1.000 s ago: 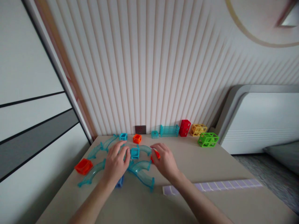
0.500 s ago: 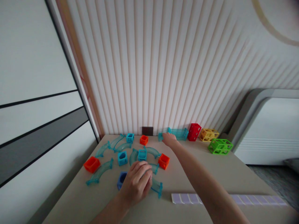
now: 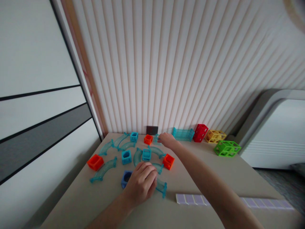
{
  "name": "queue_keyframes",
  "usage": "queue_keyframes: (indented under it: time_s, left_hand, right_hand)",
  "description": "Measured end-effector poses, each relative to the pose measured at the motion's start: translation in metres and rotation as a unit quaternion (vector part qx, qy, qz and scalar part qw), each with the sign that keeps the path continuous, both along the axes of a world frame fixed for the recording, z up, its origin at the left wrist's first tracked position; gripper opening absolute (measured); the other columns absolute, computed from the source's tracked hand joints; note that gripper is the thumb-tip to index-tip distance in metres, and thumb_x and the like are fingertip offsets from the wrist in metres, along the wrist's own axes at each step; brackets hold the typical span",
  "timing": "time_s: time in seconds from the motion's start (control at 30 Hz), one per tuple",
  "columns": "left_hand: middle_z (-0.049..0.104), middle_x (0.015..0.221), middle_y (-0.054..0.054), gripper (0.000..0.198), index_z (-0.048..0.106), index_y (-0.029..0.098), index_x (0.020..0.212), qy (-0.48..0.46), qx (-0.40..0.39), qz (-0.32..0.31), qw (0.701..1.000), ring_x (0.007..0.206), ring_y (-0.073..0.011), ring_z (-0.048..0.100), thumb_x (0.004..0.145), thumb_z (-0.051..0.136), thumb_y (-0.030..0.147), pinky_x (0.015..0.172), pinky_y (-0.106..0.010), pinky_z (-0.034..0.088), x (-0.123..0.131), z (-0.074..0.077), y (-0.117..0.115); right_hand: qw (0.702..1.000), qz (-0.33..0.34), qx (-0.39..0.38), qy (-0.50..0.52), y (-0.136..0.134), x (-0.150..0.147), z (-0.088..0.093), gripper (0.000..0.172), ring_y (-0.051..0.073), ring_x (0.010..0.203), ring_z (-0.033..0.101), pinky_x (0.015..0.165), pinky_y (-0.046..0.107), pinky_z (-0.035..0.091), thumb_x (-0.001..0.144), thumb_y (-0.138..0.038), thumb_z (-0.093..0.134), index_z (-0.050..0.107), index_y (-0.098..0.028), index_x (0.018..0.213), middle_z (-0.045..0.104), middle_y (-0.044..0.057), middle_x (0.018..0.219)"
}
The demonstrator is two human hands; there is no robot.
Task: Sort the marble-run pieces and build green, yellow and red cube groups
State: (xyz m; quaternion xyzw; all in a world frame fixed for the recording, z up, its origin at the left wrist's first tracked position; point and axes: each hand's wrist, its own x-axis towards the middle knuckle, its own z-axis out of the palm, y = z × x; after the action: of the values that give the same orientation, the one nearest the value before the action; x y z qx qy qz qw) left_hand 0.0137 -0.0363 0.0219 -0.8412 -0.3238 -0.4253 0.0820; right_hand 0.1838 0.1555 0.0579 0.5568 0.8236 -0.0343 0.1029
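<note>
Two hands work: my left hand (image 3: 141,182) rests curled over a curved teal track piece (image 3: 160,186); my right hand (image 3: 166,140) pinches a small teal cube (image 3: 156,138) near the wall. Light, rigid, slick plastic; I judge the side walls grip best. Beige tabletop (image 3: 209,171), ribbed wall (image 3: 166,63) behind.

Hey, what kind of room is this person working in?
Probably a bedroom or other room at home, in use as a play corner. A beige table stands against striped wallpaper, scattered with toy track curves and coloured cubes, and a padded headboard-like panel sits to the right.
</note>
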Motion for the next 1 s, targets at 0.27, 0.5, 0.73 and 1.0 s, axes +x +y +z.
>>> queue_keyframes:
  time_s: [0.27,0.5,0.73,1.0]
  left_hand:
    - [0.069,0.09,-0.009,0.015,0.064,0.016,0.094,0.009,-0.001,0.0,1.0,0.09,-0.0232,0.063,0.091,0.05,0.009,0.084,-0.039,0.052,0.0,-0.001,-0.001]
    - [0.068,0.087,-0.008,0.016,0.064,0.016,0.094,0.013,-0.003,-0.008,1.0,0.087,-0.0231,0.062,0.091,0.049,0.009,0.081,-0.039,0.051,0.002,0.0,-0.002]
    - [0.067,0.087,-0.009,0.015,0.063,0.015,0.093,0.024,-0.006,-0.004,1.0,0.086,-0.0236,0.061,0.09,0.05,0.011,0.081,-0.04,0.05,0.0,0.001,-0.001]
    - [0.067,0.088,-0.009,0.016,0.063,0.016,0.093,0.028,0.001,-0.003,1.0,0.088,-0.0234,0.061,0.093,0.047,0.012,0.082,-0.039,0.051,-0.001,0.003,-0.003]
  right_hand:
    - [0.996,0.013,0.083,0.018,-0.003,-0.009,0.018,0.029,0.023,0.105,0.067,0.086,0.038,0.056,0.106,-0.034,0.047,0.06,-0.019,0.128,0.066,0.011,0.122]
    - [0.979,0.171,0.11,0.026,-0.016,-0.056,0.02,0.031,0.023,0.116,0.063,0.089,0.03,0.049,0.105,-0.022,0.044,0.064,-0.027,0.127,0.067,0.01,0.12]
    - [0.961,0.249,0.117,-0.009,-0.016,-0.079,0.006,0.024,0.026,0.109,0.065,0.086,0.034,0.051,0.099,-0.014,0.051,0.071,-0.021,0.11,0.07,0.013,0.111]
    - [0.951,0.278,0.136,0.004,-0.017,-0.066,0.006,0.028,0.021,0.106,0.065,0.085,0.03,0.046,0.101,-0.018,0.05,0.062,-0.026,0.125,0.069,0.008,0.113]
